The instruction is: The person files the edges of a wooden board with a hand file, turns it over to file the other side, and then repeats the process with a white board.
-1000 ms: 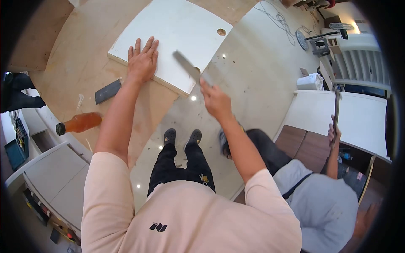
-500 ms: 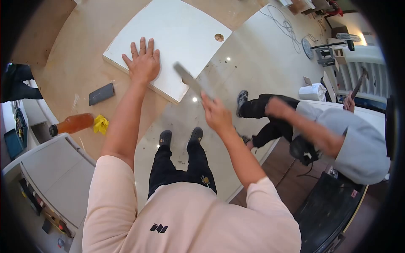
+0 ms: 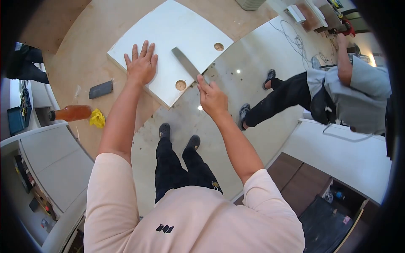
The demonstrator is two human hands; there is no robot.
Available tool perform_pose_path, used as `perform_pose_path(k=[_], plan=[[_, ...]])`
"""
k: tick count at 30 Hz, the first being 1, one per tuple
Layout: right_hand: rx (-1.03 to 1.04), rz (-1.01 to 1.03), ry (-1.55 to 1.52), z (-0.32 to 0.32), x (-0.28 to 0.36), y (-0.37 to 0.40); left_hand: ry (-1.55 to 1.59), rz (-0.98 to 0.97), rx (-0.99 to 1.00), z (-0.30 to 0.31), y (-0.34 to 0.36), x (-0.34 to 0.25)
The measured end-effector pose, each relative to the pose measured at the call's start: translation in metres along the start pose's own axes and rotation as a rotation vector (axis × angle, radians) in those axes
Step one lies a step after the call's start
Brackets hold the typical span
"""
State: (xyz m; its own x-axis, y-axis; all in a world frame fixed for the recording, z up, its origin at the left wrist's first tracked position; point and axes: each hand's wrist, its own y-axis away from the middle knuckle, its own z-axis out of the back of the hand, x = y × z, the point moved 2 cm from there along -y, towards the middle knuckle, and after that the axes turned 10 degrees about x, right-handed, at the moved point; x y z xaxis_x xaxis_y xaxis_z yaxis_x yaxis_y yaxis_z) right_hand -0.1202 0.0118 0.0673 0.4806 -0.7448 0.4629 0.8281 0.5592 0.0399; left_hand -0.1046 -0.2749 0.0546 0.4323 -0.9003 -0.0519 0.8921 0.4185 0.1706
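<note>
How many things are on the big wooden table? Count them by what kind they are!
White board, under the left hand: 1
Flat metal blade, held by the right hand: 1
Dark block: 1
Orange bottle: 1
Yellow cloth: 1
Total: 5

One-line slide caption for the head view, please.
Head view: left hand pressed flat on a white rectangular board with two round holes; right hand grips a flat grey metal blade over it.
</note>
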Motion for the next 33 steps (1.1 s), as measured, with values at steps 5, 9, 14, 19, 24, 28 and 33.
perform_pose_path(k=[5, 9, 14, 19, 24, 28, 33], plan=[[0.026, 0.049, -0.043, 0.019, -0.019, 0.099, -0.009, 0.001, 0.000, 0.000, 0.001, 0.000], [0.060, 0.033, 0.025, 0.001, -0.021, 0.051, -0.005, -0.009, 0.000, 0.002, 0.001, -0.001], [0.028, 0.048, 0.010, 0.016, -0.006, 0.016, 0.002, -0.022, -0.009, 0.003, 0.004, -0.001], [0.154, -0.027, -0.029, 0.010, -0.030, 0.082, 0.012, -0.040, -0.035, -0.003, 0.004, 0.003], [0.081, -0.030, 0.000, 0.017, -0.014, -0.026, -0.022, -0.046, -0.019, 0.001, 0.002, 0.002], [0.093, 0.005, -0.358, 0.024, -0.036, 0.031, -0.021, -0.032, -0.014, 0.002, 0.002, -0.002], [0.191, -0.098, -0.956, 0.059, -0.017, 0.047, -0.006, -0.041, -0.019, 0.003, 0.004, 0.000]])
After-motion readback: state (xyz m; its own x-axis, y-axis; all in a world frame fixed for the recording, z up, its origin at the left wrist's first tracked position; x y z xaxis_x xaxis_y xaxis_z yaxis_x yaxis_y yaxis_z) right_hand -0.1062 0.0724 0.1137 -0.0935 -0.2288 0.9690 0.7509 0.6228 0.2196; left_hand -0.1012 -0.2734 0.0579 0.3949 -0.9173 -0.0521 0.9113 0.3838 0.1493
